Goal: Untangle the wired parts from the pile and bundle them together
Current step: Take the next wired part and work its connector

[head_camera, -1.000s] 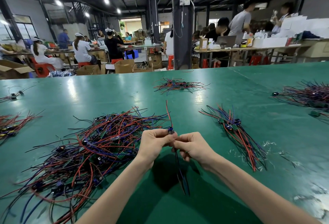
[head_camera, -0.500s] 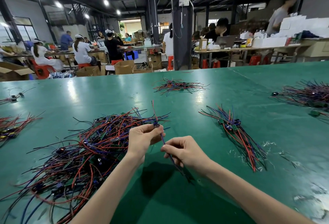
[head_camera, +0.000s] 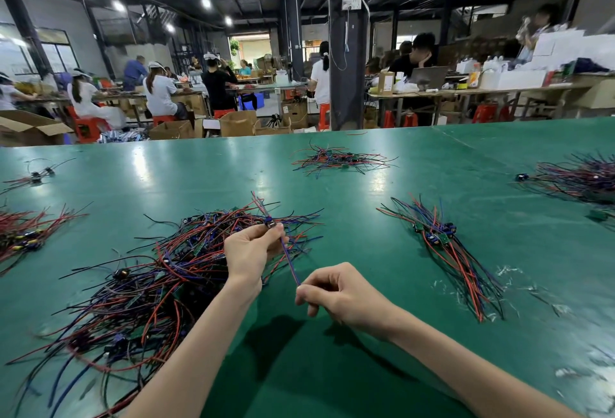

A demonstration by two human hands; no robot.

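Observation:
A big tangled pile of red, blue and black wired parts (head_camera: 139,288) lies on the green table (head_camera: 349,218) at the left. My left hand (head_camera: 249,251) hovers over the pile's right edge and pinches the small blue component of one wired part (head_camera: 270,223). That part's red and blue wires run down to my right hand (head_camera: 336,294), which pinches their lower end. A sorted bundle of wired parts (head_camera: 446,248) lies to the right, its wires roughly parallel.
More wire heaps lie at the table's far middle (head_camera: 339,160), far right (head_camera: 579,178) and left edge (head_camera: 23,234). White scraps (head_camera: 512,274) litter the right side. Beyond the table stand a dark pillar (head_camera: 347,51), cardboard boxes and seated workers.
My hands have drawn apart: the left moved up and left with the component, the right slid down the wires to their end. The wires now stretch straight between them.

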